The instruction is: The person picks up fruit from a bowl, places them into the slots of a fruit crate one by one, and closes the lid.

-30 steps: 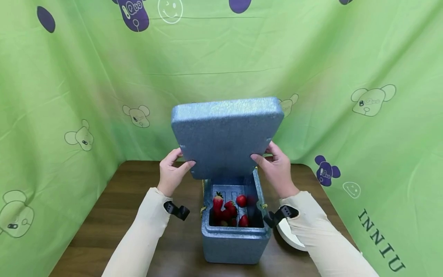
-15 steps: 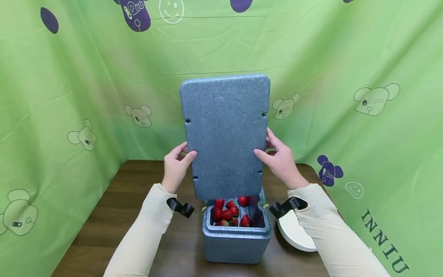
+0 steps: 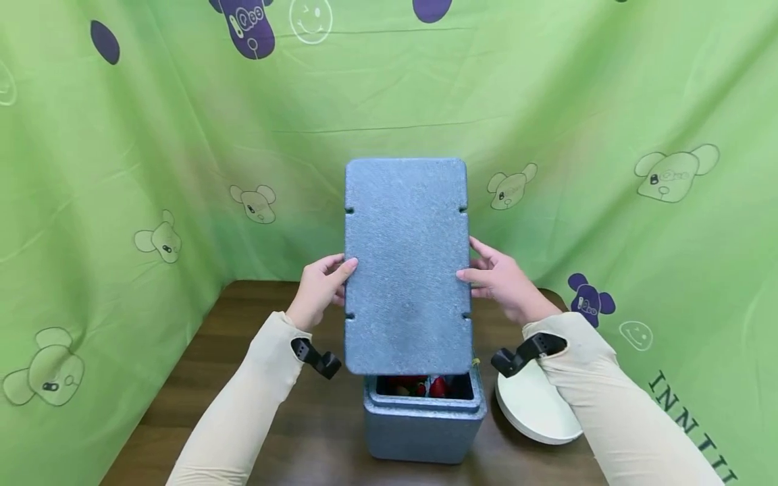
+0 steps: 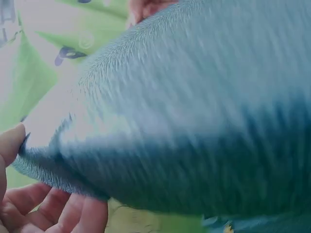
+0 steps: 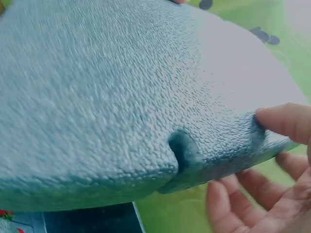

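Note:
Both hands hold a blue-grey foam lid (image 3: 407,270) above a foam box (image 3: 425,432) of the same colour. On the lid's left edge, my left hand (image 3: 319,287) grips with the thumb on the near face and the fingers behind. My right hand (image 3: 501,280) grips the opposite edge likewise; a notch in the rim shows beside its fingers in the right wrist view. Below the lid's lower edge, red strawberries (image 3: 439,387) show inside the box. Most of the box's opening is hidden behind the lid.
A stack of white plates (image 3: 537,405) stands right of the box, partly under the right forearm. The brown wooden table (image 3: 243,351) extends left. A green printed curtain (image 3: 389,81) hangs behind and on both sides.
The lid was tilted with its far end raised; it has swung flatter toward the camera and come down over the box, covering more of the strawberries. Both hands kept their hold.

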Available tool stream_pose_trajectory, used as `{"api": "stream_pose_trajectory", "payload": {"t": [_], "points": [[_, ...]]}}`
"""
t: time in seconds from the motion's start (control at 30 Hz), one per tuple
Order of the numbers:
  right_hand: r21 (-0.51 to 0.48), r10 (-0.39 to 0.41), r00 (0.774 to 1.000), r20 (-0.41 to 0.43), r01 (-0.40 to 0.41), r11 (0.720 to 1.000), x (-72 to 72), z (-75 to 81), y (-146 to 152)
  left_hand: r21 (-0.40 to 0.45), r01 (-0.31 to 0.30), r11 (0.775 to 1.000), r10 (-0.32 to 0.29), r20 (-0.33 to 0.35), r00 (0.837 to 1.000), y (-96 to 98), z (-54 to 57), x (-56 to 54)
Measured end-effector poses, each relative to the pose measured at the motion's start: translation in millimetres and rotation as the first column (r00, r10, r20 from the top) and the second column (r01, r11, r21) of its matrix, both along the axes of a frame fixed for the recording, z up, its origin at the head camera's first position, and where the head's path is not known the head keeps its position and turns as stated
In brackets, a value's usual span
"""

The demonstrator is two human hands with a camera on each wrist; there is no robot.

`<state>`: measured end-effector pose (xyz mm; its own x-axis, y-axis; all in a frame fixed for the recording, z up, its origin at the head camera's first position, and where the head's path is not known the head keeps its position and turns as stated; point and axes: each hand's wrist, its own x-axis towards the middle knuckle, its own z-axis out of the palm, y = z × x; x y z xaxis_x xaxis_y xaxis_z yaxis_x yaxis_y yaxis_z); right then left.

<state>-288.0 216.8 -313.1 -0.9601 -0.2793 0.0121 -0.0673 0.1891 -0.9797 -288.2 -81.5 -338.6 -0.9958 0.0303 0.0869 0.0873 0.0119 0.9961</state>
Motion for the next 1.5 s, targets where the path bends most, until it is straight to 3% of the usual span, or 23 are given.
{"api": "stream_pose_trajectory", "payload": {"t": [0.07, 0.17, 0.27, 0.37, 0.5, 0.7, 0.77, 0.87, 1.03, 1.2, 1.33, 1.5], "points": [[0.022, 0.015, 0.999, 0.042, -0.016, 1.0, -0.8, -0.1, 4, 0.046, 0.069, 0.997, -0.071, 0.039, 0.997, 1.0, -2.6, -0.4], [0.053, 0.031, 0.996, 0.079, -0.035, 0.998, -1.6, -3.0, 10, 0.118, 0.159, 0.98, -0.171, 0.108, 0.979, 0.8, -7.8, 0.2], [0.057, 0.021, 0.996, 0.087, -0.026, 0.998, -1.2, -8.4, 12, 0.181, 0.184, 0.966, -0.213, 0.154, 0.965, 0.7, -14.2, 0.7], [0.037, -0.007, 0.996, 0.086, 0.004, 0.999, 0.9, -14.8, 13, 0.203, 0.131, 0.97, -0.166, 0.163, 0.973, 4.6, -21.3, 0.5], [0.029, -0.08, 0.993, 0.085, 0.078, 0.997, 6.2, -25.6, 12, 0.19, 0.01, 0.982, -0.037, 0.142, 0.989, 14.4, -34.3, 2.1], [0.066, -0.199, 0.98, 0.025, 0.197, 0.978, 13.0, -46.7, 5, 0.21, -0.109, 0.972, 0.099, 0.059, 0.993, 22.9, -53.9, 7.7], [0.105, -0.182, 0.983, 0.013, 0.18, 0.978, 14.0, -53.2, 3, 0.233, -0.12, 0.965, 0.116, 0.031, 0.993, 24.0, -58.1, 8.9], [0.18, -0.091, 0.996, 0.003, 0.089, 0.98, 14.0, -61.8, 3, 0.237, -0.124, 0.964, 0.13, -0.008, 0.992, 25.4, -63.6, 11.6], [0.229, 0.034, 0.999, -0.009, -0.031, 0.973, 13.0, -70.7, 11, 0.182, -0.047, 0.982, 0.072, -0.131, 0.989, 27.1, -76.8, 15.7], [0.206, 0.069, 0.997, 0.013, -0.071, 0.976, 13.8, -79.0, 16, 0.102, 0.076, 0.992, -0.042, -0.299, 0.953, 30.7, -98.4, 20.2], [0.201, 0.061, 0.998, 0.013, -0.062, 0.978, 14.7, -86.2, 16, 0.024, 0.108, 0.994, -0.094, -0.327, 0.94, 32.5, -110.1, 18.7], [0.205, 0.004, 1.0, 0.029, -0.01, 0.979, 17.7, -93.7, 12, -0.068, 0.111, 0.992, -0.127, -0.319, 0.939, 30.1, -113.1, 13.8]]}}
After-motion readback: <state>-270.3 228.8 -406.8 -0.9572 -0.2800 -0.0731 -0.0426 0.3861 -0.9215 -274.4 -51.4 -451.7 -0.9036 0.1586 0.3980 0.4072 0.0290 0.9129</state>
